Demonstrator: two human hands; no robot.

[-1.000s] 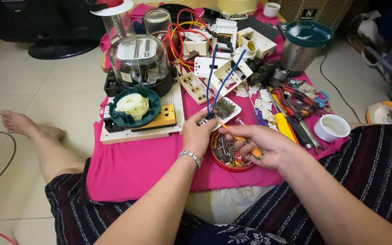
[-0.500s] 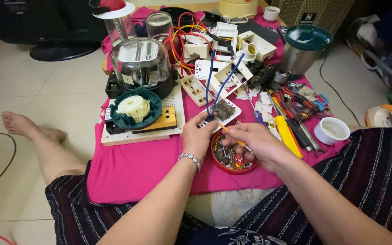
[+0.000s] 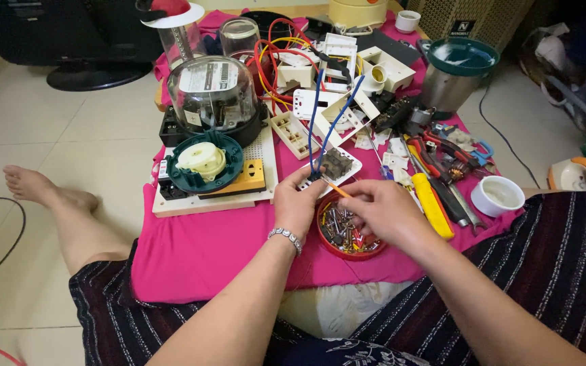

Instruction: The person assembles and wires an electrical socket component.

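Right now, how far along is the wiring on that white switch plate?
Two blue wires already run into the switch plate. In hand: left hand steadies it, right hand works a thin orange tool at it. Other white plates lie loose, unwired.

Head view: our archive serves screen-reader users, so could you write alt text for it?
A left hand steadies a white switch module with blue wires while the right hand works a thin orange tool into it, above a red dish of screws on a cluttered pink cloth.
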